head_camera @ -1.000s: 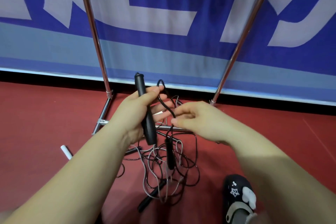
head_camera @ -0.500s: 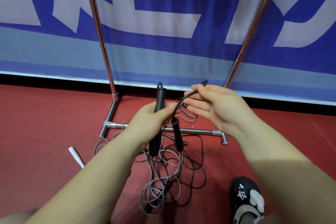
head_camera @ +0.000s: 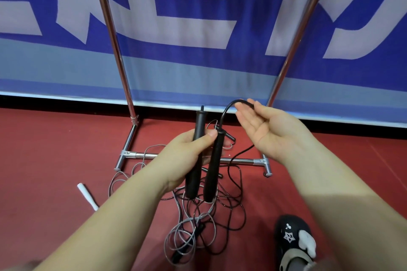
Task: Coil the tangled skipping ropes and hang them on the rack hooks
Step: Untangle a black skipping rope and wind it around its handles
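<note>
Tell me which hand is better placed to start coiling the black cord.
Probably the right hand: the black cord already arches over its fingertips. The left hand grips both black handles, so it can only anchor.

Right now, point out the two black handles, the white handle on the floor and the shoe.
black handles [head_camera: 195, 156], head view, middle of the left one's shaft
white handle [head_camera: 87, 196], head view, mid-length
shoe [head_camera: 293, 235], head view, black toe

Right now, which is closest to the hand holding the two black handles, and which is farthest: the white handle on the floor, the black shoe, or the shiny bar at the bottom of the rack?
From the left hand, in the head view:
1. Shiny metal bottom bar of the rack, just behind the hand.
2. White plastic rope handle, on the red floor, lower left.
3. Black shoe with white patches, lower right.
</note>
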`<state>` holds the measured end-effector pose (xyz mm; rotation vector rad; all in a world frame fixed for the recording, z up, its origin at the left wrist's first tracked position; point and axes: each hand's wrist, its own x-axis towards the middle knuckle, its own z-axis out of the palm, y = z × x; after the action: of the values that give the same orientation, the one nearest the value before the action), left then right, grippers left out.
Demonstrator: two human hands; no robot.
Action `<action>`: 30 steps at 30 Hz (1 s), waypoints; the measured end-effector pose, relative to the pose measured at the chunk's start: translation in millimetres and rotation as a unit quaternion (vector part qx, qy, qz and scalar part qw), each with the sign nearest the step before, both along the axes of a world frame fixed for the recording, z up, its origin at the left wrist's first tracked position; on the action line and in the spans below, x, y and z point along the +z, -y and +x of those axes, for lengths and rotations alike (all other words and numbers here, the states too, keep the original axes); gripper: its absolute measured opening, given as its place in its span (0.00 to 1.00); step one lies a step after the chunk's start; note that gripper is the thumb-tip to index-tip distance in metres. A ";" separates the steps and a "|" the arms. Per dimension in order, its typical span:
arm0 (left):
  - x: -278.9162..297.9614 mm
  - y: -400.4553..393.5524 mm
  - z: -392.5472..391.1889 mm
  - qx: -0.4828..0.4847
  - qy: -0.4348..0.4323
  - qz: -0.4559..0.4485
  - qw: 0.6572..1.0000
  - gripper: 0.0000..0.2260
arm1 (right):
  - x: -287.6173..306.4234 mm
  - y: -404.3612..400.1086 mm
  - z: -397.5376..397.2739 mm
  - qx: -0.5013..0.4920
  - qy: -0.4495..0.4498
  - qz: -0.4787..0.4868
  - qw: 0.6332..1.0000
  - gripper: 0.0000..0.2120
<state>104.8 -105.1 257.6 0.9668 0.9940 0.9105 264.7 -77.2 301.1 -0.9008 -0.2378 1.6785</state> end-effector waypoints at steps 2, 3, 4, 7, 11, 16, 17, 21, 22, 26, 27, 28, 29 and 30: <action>-0.5 1.1 -0.5 -0.016 -0.033 0.009 0.999 0.08 | 0.3 -1.9 2.9 -0.004 -0.013 -0.002 1.000 0.09; -1.2 1.5 -0.9 -0.022 -0.044 0.010 0.999 0.07 | 1.0 -2.7 4.2 -0.003 -0.015 -0.002 1.000 0.09; -2.1 1.5 -1.3 -0.023 -0.048 0.008 0.999 0.07 | 1.6 -3.2 5.2 -0.001 -0.014 -0.002 1.000 0.10; -3.3 0.8 -2.1 -0.017 -0.028 -0.007 0.999 0.08 | 2.3 -3.9 5.2 0.011 -0.006 -0.002 1.000 0.10; 0.0 1.1 -2.7 -0.014 0.003 -0.015 1.000 0.08 | -1.5 -2.6 6.6 0.095 0.119 0.005 0.988 0.11; 7.4 1.1 -6.6 -0.041 0.030 -0.030 0.998 0.12 | -5.1 6.0 2.4 0.124 0.547 0.113 0.820 0.09; 8.9 1.5 -7.0 -0.056 0.032 -0.030 0.997 0.13 | -5.0 7.0 1.6 0.098 0.586 0.150 0.790 0.08; 12.8 3.9 -10.1 -0.116 0.039 -0.029 0.992 0.13 | -6.8 10.1 -0.5 0.158 0.587 0.268 0.748 0.11; 13.8 4.0 -11.6 -0.133 0.040 -0.029 0.990 0.12 | -7.0 11.1 -1.4 0.188 0.574 0.281 0.746 0.13; 18.6 5.2 -16.1 -0.172 0.046 -0.051 0.983 0.10 | -4.8 14.6 -5.0 0.247 0.513 0.311 0.761 0.12; 20.3 5.4 -16.7 -0.173 0.054 -0.055 0.982 0.10 | -4.4 14.6 -4.8 0.248 0.501 0.313 0.768 0.11; 21.5 5.1 -17.7 -0.165 0.061 -0.058 0.983 0.10 | -4.7 13.8 -4.5 0.247 0.493 0.315 0.773 0.10; 22.9 4.2 -19.4 -0.151 0.067 -0.060 0.984 0.11 | -4.1 13.7 -4.9 0.246 0.484 0.316 0.778 0.09; 24.5 3.4 -21.1 -0.137 0.070 -0.060 0.986 0.12 | -4.7 12.9 -5.2 0.244 0.479 0.318 0.781 0.08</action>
<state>83.7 -108.5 282.1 0.8983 0.7664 0.6715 259.4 -90.1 296.4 -1.1324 -1.7518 1.2517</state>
